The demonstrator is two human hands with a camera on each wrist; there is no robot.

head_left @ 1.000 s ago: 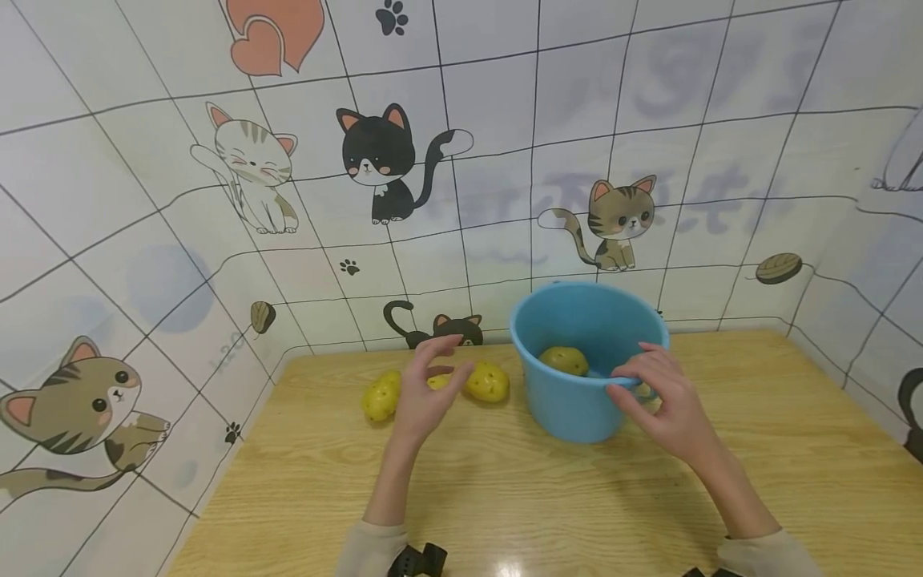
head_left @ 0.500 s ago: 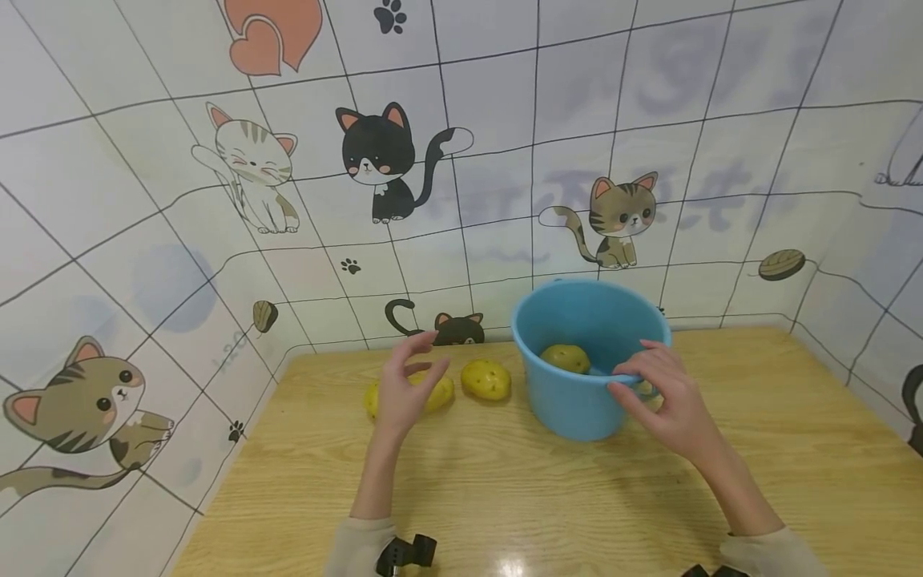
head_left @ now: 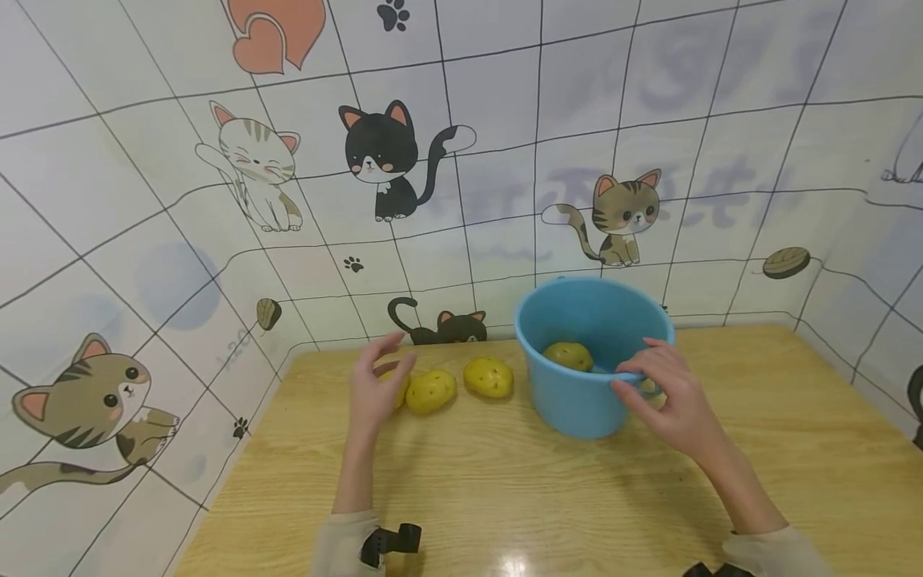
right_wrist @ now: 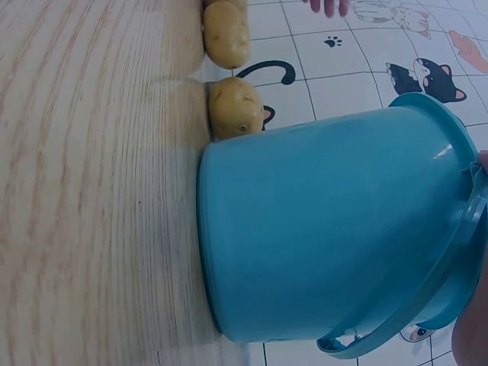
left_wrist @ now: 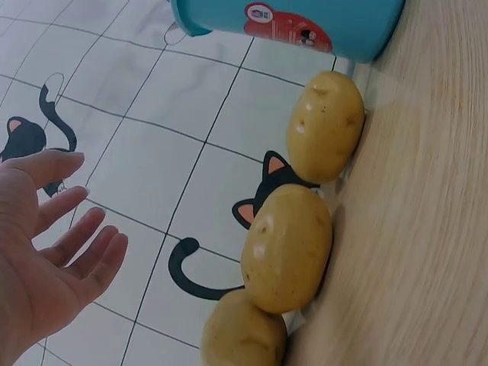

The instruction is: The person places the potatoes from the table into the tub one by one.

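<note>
A: Grip check. Your right hand (head_left: 667, 401) has its fingers curled over the near rim of the blue bucket (head_left: 577, 405), holding it upright. Your left hand (head_left: 375, 389) is spread and holds nothing; it hovers over the potato farthest from the bucket (head_left: 399, 390).

B: Potato positions?

A: Three in a row on the wooden table (head_left: 505, 481), left of the bucket: the far one, half hidden under your hand, the middle potato (head_left: 430, 391) beside it, and the nearest potato (head_left: 488, 377) just short of the bucket wall. A fourth potato (head_left: 569, 356) lies inside the bucket.

B: Advice for the pick?

A: Lower your palm onto the far one and wrap fingers round its long axis. It sits close to its neighbour, so lift straight up.

B: Room?

A: The tiled wall (head_left: 461, 200) stands right behind the row. The table towards you from the bucket is open, so carry on that side and over the rim.
</note>
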